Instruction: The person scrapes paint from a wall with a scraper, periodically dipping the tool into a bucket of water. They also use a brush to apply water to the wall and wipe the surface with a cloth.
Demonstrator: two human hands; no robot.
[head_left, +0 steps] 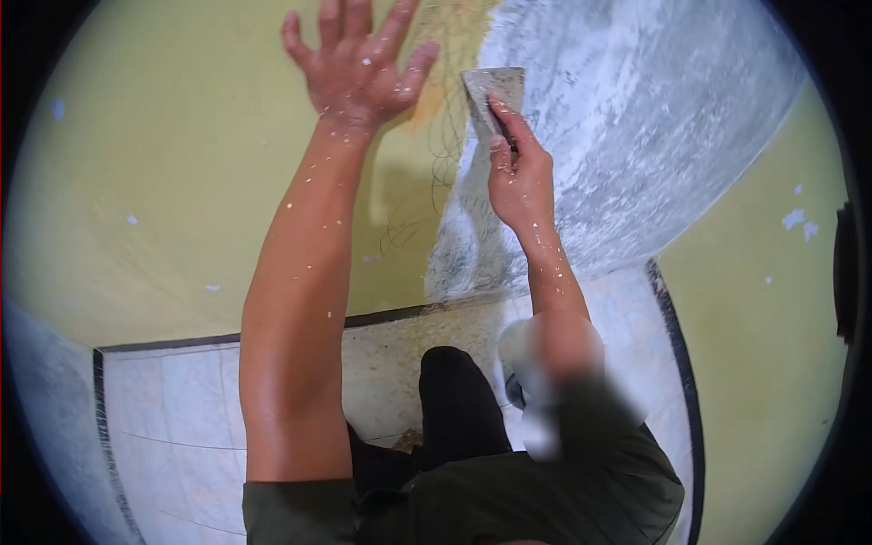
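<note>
My left hand (363,73) lies flat on the yellow-green painted wall (182,163) with its fingers spread, holding nothing. My right hand (522,177) grips a flat scraper (498,89), whose wide blade points up and lies at the border between the paint and the bare grey-white wall surface (627,127). The scraper's handle is mostly hidden in my fingers. Small pale flakes dot both my hands and forearms. Dark scribbled lines run down the paint between my hands.
Below the wall, a dark skirting strip (391,315) borders the tiled floor (173,400), which has crumbs of debris near my knee (459,400). Another yellow-green wall (763,300) with chipped spots stands at the right, with a dark object (845,272) at its edge.
</note>
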